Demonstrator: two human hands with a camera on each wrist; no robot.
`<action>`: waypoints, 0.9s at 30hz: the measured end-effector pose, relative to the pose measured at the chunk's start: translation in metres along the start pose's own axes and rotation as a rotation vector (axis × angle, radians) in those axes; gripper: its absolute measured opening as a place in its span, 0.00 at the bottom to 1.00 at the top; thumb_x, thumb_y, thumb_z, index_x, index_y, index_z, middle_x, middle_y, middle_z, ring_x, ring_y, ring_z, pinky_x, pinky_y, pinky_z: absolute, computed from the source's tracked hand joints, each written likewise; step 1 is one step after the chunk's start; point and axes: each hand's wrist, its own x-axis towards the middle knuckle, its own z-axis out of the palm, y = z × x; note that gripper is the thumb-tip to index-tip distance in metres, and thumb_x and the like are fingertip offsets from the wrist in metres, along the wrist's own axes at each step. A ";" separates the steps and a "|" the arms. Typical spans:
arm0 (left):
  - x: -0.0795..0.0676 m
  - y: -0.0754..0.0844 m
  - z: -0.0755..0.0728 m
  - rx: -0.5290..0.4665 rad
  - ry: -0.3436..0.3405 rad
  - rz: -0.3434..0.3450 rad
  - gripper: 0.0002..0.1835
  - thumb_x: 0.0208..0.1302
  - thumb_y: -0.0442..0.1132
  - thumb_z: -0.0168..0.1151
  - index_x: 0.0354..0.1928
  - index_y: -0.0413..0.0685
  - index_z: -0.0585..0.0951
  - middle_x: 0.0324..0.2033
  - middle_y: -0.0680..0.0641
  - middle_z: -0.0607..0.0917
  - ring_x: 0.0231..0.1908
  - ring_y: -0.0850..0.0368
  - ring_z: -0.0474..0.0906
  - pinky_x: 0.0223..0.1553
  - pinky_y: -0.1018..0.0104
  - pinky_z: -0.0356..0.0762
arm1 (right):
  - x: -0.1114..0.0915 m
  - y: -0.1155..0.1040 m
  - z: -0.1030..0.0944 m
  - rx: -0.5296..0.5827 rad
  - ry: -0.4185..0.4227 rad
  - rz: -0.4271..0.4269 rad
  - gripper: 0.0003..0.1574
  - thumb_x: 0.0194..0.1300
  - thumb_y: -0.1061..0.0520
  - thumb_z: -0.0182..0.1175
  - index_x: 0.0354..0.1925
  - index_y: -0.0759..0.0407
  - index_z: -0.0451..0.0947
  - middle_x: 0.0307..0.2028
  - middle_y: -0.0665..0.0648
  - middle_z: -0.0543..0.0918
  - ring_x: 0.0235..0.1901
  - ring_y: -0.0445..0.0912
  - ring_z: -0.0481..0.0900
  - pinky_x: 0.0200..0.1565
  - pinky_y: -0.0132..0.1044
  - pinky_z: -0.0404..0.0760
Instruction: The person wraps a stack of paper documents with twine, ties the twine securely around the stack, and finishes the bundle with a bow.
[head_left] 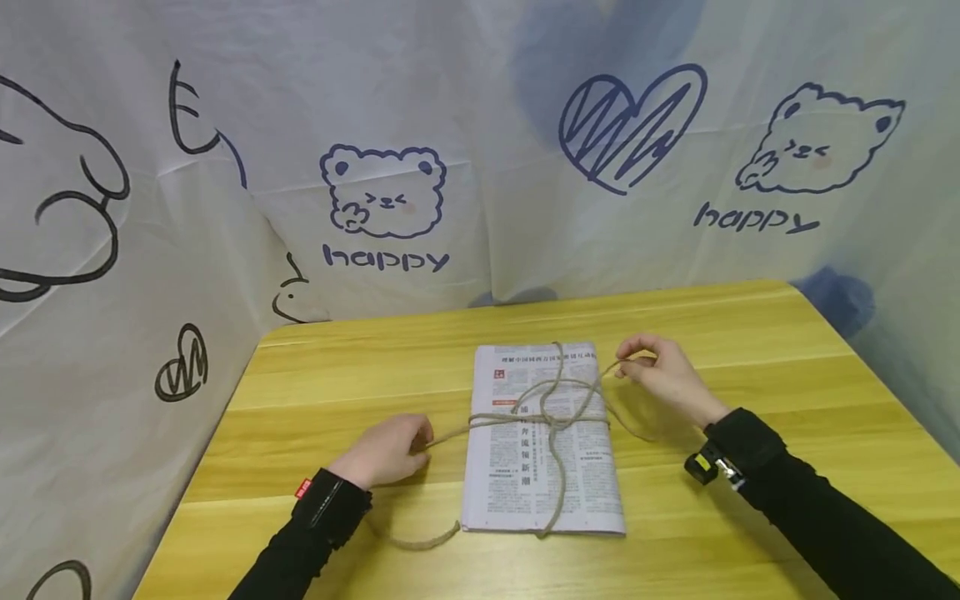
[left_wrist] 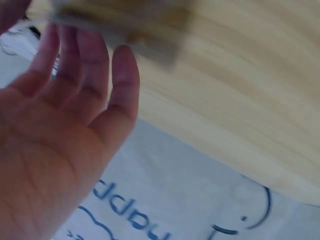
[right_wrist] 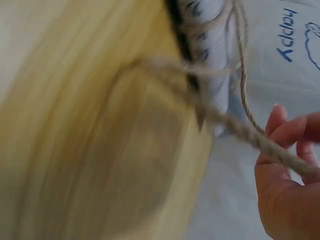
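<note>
A folded stack of newspapers point(head_left: 497, 492) lies on the table, with a tan twine point(head_left: 559, 479) crossed around it and loosely looped near the middle of its top. To the left of the stack, my left hand point(head_left: 384, 451) pinches one length of twine, which runs taut from the crossing. At the upper right, my right hand point(head_left: 670, 379) pinches another length between thumb and fingers, lifted above the stack. The right wrist view shows the twine point(right_wrist: 232, 125) reaching the right hand point(right_wrist: 287, 187). In the left wrist view, the left hand's point(left_wrist: 65, 130) fingertips are partly blurred.
The yellow wood-grain table point(head_left: 360, 367) has rounded far corners. A loose twine tail curves on the table below the left hand; another part bows out right of the stack. White cloth point(head_left: 510, 208) with bear and heart drawings hangs behind and beside the table.
</note>
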 end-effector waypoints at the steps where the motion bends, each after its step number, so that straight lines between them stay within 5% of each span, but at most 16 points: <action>1: -0.004 -0.004 -0.002 0.006 0.002 -0.009 0.06 0.56 0.33 0.63 0.35 0.46 0.77 0.29 0.51 0.75 0.30 0.57 0.70 0.34 0.59 0.72 | -0.001 0.002 -0.002 -0.095 -0.004 -0.019 0.13 0.61 0.70 0.53 0.46 0.72 0.71 0.45 0.69 0.75 0.31 0.50 0.79 0.34 0.37 0.77; 7: -0.021 -0.026 -0.019 0.070 0.109 -0.118 0.04 0.58 0.30 0.61 0.34 0.46 0.80 0.25 0.53 0.76 0.24 0.59 0.68 0.27 0.63 0.70 | -0.006 0.013 -0.021 -0.533 0.054 -0.156 0.18 0.61 0.73 0.48 0.50 0.72 0.73 0.43 0.71 0.77 0.32 0.55 0.75 0.34 0.47 0.72; 11: -0.027 -0.037 -0.032 0.024 0.183 -0.219 0.07 0.65 0.33 0.55 0.42 0.42 0.79 0.21 0.51 0.77 0.18 0.59 0.68 0.20 0.65 0.65 | -0.006 0.013 -0.032 -0.666 0.177 -0.236 0.13 0.65 0.67 0.52 0.45 0.70 0.79 0.34 0.67 0.78 0.21 0.50 0.71 0.24 0.42 0.69; 14: -0.029 -0.042 -0.037 -0.065 0.252 -0.242 0.11 0.69 0.35 0.50 0.45 0.39 0.78 0.26 0.49 0.81 0.22 0.58 0.73 0.24 0.62 0.71 | -0.006 0.003 -0.041 -0.716 0.254 -0.235 0.15 0.67 0.57 0.56 0.42 0.67 0.83 0.23 0.60 0.75 0.14 0.45 0.61 0.16 0.37 0.57; 17: -0.030 -0.043 -0.040 -0.196 0.342 -0.244 0.14 0.71 0.40 0.47 0.46 0.39 0.79 0.33 0.44 0.83 0.32 0.54 0.79 0.35 0.57 0.76 | -0.002 0.002 -0.050 -0.638 0.221 -0.176 0.22 0.68 0.48 0.56 0.44 0.65 0.83 0.15 0.56 0.73 0.10 0.47 0.62 0.14 0.37 0.53; 19: -0.028 -0.042 -0.041 -0.308 0.411 -0.254 0.17 0.73 0.44 0.46 0.46 0.41 0.80 0.36 0.42 0.84 0.36 0.49 0.80 0.39 0.53 0.76 | 0.005 0.021 -0.054 -0.511 0.177 -0.124 0.26 0.69 0.42 0.53 0.48 0.62 0.82 0.15 0.55 0.77 0.11 0.48 0.69 0.12 0.43 0.58; 24: -0.017 -0.039 -0.042 -0.599 0.566 -0.250 0.22 0.71 0.52 0.50 0.48 0.40 0.80 0.43 0.42 0.83 0.45 0.49 0.79 0.45 0.52 0.76 | 0.034 0.103 -0.059 -0.187 0.152 -0.140 0.24 0.70 0.40 0.49 0.54 0.50 0.77 0.40 0.52 0.84 0.33 0.42 0.83 0.27 0.37 0.79; 27: -0.009 -0.036 -0.047 -0.873 0.598 -0.239 0.22 0.69 0.50 0.54 0.52 0.37 0.76 0.43 0.43 0.81 0.45 0.52 0.77 0.50 0.62 0.76 | 0.034 0.089 -0.054 -0.005 0.145 -0.146 0.23 0.72 0.46 0.50 0.56 0.57 0.75 0.48 0.57 0.82 0.44 0.45 0.81 0.41 0.34 0.79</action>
